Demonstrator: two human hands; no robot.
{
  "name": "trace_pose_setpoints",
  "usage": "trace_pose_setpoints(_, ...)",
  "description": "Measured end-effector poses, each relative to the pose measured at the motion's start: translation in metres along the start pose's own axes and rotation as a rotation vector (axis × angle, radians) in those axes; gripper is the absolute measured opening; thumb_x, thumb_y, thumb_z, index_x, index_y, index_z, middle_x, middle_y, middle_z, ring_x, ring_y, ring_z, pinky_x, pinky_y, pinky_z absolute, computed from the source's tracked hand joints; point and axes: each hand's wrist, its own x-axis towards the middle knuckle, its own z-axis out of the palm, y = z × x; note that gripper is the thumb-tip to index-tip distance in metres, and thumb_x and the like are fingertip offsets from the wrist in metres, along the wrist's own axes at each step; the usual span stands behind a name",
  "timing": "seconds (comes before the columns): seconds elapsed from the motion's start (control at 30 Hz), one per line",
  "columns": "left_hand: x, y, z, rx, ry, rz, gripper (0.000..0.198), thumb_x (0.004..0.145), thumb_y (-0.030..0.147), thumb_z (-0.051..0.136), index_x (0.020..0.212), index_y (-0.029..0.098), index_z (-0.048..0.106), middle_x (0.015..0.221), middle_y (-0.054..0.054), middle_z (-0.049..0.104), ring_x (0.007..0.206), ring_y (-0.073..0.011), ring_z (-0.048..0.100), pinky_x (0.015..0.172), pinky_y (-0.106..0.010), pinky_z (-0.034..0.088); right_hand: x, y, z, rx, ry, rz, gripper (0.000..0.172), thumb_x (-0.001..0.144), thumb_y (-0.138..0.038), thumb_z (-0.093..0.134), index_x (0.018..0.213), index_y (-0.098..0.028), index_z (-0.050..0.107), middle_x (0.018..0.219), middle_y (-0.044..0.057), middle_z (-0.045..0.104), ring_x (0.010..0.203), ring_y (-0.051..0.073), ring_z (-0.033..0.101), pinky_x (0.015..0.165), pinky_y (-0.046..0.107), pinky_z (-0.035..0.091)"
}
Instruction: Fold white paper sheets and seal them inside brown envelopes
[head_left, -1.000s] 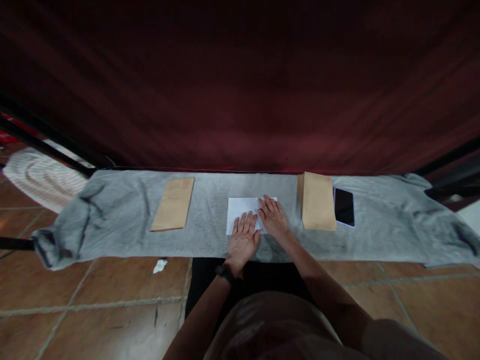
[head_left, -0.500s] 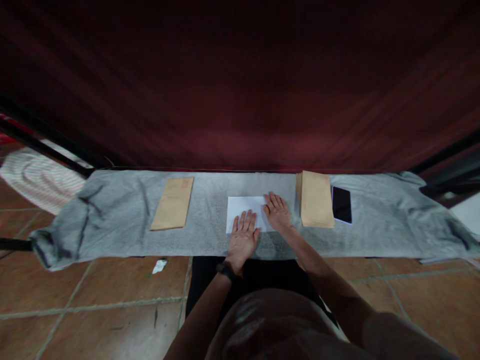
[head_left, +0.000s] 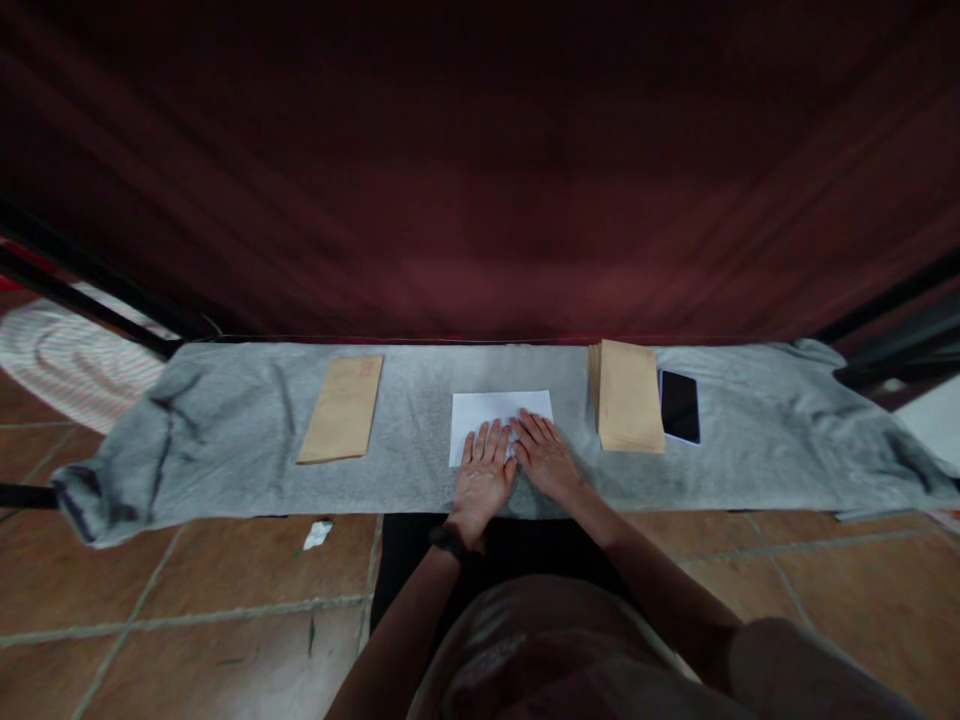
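Observation:
A white sheet of paper [head_left: 491,405] lies on the grey cloth right in front of me. My left hand [head_left: 484,480] rests flat on its lower left part, fingers stretched out and pointing away from me. Beside it, my right hand [head_left: 546,458] lies flat over the lower right part, fingers extended and angled to the left. The fingertips of the right hand are close to the left hand's fingers. Both palms face down, so whatever lies beneath them is hidden. Part of the paper's near edge is covered by the hands.
Left of the paper lies a single brown envelope [head_left: 342,410]. On the right is a stack of brown envelopes [head_left: 630,398], with a dark-screened phone [head_left: 680,407] beside it. Grey cloth [head_left: 420,400] covers the narrow surface. A dark red curtain [head_left: 480,220] hangs behind.
My right hand has slid left and toward me over the paper, uncovering its upper right corner. The left hand has stayed in nearly the same place.

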Motion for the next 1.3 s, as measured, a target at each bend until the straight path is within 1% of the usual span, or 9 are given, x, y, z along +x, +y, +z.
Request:
trace_pose_setpoints(0.13, 0.000, 0.000, -0.001, -0.002, 0.009, -0.002, 0.057, 0.102, 0.038, 0.034, 0.156, 0.018, 0.034, 0.164, -0.005, 0.031, 0.154, -0.0245, 0.018, 0.127, -0.050, 0.016, 0.003, 0.007, -0.001, -0.003, 0.004, 0.019, 0.049, 0.105, -0.036, 0.039, 0.152, -0.023, 0.043, 0.162, 0.007, 0.033, 0.150, 0.025, 0.030, 0.122, 0.046, 0.024)
trace_pose_setpoints(0.27, 0.000, -0.001, 0.000, 0.002, 0.028, 0.001, 0.057, 0.102, 0.038, 0.034, 0.156, 0.018, 0.033, 0.163, -0.005, 0.031, 0.154, -0.0243, 0.020, 0.127, -0.049, 0.016, 0.005, 0.013, -0.001, -0.008, 0.014, 0.065, 0.050, 0.105, -0.039, 0.041, 0.152, -0.022, 0.043, 0.162, 0.007, 0.033, 0.150, 0.025, 0.030, 0.122, 0.046, 0.024)
trace_pose_setpoints(0.4, 0.001, 0.000, -0.002, 0.017, 0.036, 0.003, 0.057, 0.102, 0.038, 0.034, 0.156, 0.017, 0.034, 0.162, -0.007, 0.033, 0.153, -0.0244, 0.021, 0.127, -0.048, 0.016, 0.004, 0.015, -0.004, -0.003, 0.010, 0.064, 0.050, 0.105, -0.040, 0.042, 0.152, -0.022, 0.044, 0.162, 0.008, 0.033, 0.149, 0.025, 0.031, 0.123, 0.045, 0.023)
trace_pose_setpoints(0.57, 0.002, 0.000, -0.004, 0.030, 0.014, 0.008, 0.057, 0.103, 0.038, 0.032, 0.155, 0.016, 0.034, 0.161, -0.008, 0.037, 0.153, -0.0247, 0.024, 0.126, -0.048, 0.018, 0.005, 0.014, -0.006, -0.001, 0.010, 0.062, 0.051, 0.105, -0.041, 0.042, 0.152, -0.021, 0.043, 0.162, 0.008, 0.032, 0.149, 0.026, 0.031, 0.123, 0.046, 0.022)
trace_pose_setpoints(0.67, 0.005, -0.001, -0.005, 0.027, -0.002, -0.016, 0.057, 0.104, 0.038, 0.029, 0.155, 0.014, 0.035, 0.161, -0.009, 0.036, 0.153, -0.0238, 0.024, 0.125, -0.047, 0.019, 0.005, 0.014, -0.006, -0.001, 0.010, 0.059, 0.051, 0.105, -0.041, 0.042, 0.152, -0.020, 0.043, 0.163, 0.008, 0.032, 0.149, 0.026, 0.031, 0.123, 0.046, 0.023)
trace_pose_setpoints(0.87, 0.023, -0.005, -0.009, 0.020, -0.038, -0.069, 0.057, 0.103, 0.039, 0.030, 0.155, 0.016, 0.035, 0.162, -0.010, 0.035, 0.153, -0.0272, 0.022, 0.125, -0.050, 0.019, 0.005, 0.014, -0.005, 0.004, 0.023, 0.061, 0.051, 0.104, -0.040, 0.042, 0.151, -0.019, 0.044, 0.162, 0.008, 0.032, 0.149, 0.027, 0.031, 0.122, 0.047, 0.024)
trace_pose_setpoints(0.97, 0.038, -0.008, -0.010, 0.017, -0.054, -0.056, 0.056, 0.104, 0.039, 0.030, 0.155, 0.018, 0.037, 0.162, -0.010, 0.035, 0.153, -0.0292, 0.024, 0.124, -0.053, 0.020, 0.005, 0.013, -0.005, 0.005, 0.030, 0.062, 0.051, 0.104, -0.041, 0.043, 0.151, -0.020, 0.044, 0.162, 0.008, 0.032, 0.149, 0.027, 0.032, 0.122, 0.047, 0.023)
trace_pose_setpoints(1.1, 0.055, -0.017, -0.008, 0.004, -0.042, -0.021, 0.054, 0.104, 0.038, 0.029, 0.154, 0.020, 0.039, 0.162, -0.008, 0.034, 0.152, -0.0296, 0.024, 0.123, -0.054, 0.019, 0.006, 0.013, -0.005, -0.003, 0.031, 0.061, 0.051, 0.105, -0.041, 0.042, 0.151, -0.020, 0.044, 0.162, 0.008, 0.032, 0.149, 0.027, 0.032, 0.123, 0.047, 0.022)
trace_pose_setpoints(1.3, 0.061, -0.036, -0.005, -0.018, 0.006, -0.077, 0.057, 0.103, 0.041, 0.030, 0.155, 0.019, 0.036, 0.161, -0.009, 0.037, 0.153, -0.0277, 0.024, 0.124, -0.051, 0.018, 0.006, 0.013, -0.004, -0.017, 0.028, 0.064, 0.052, 0.105, -0.042, 0.041, 0.152, -0.020, 0.043, 0.163, 0.008, 0.031, 0.149, 0.027, 0.031, 0.122, 0.047, 0.022)
